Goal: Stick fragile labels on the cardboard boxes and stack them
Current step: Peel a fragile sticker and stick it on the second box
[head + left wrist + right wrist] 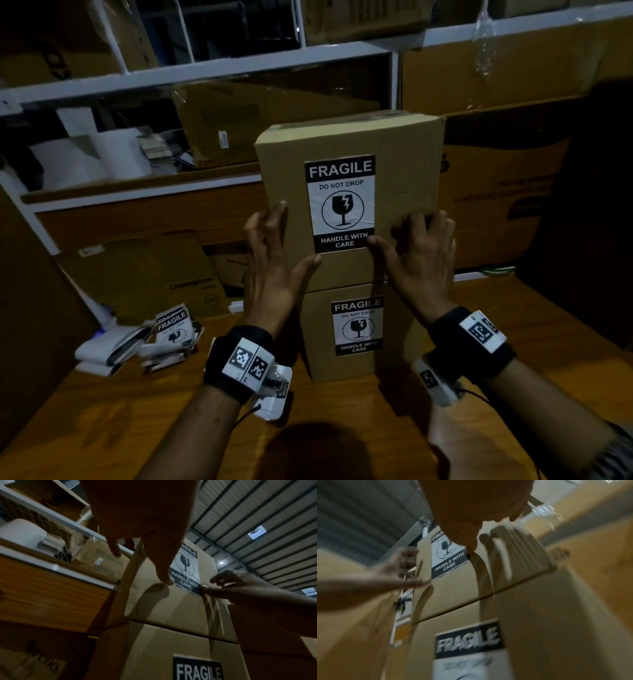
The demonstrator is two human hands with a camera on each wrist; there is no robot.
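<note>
Two brown cardboard boxes stand stacked on the wooden table. The upper box point(404, 164) carries a black-and-white FRAGILE label point(340, 204) on its front, and so does the lower box point(397, 342) with its own label point(358, 325). My left hand point(274, 253) lies at the upper box's left edge with straight, spread fingers, thumb on the front face just below the label's lower left corner. My right hand point(418, 253) rests flat on the front face, thumb touching the label's lower right corner. The left wrist view shows the left thumb point(164, 577) on the upper box point(163, 601). The right wrist view is blurred.
A loose pile of spare fragile labels point(173, 330) and white backing paper point(109, 349) lies on the table point(137, 428) to the left. White shelving point(239, 61) full of cartons stands behind, and a large carton point(496, 192) sits close at the right.
</note>
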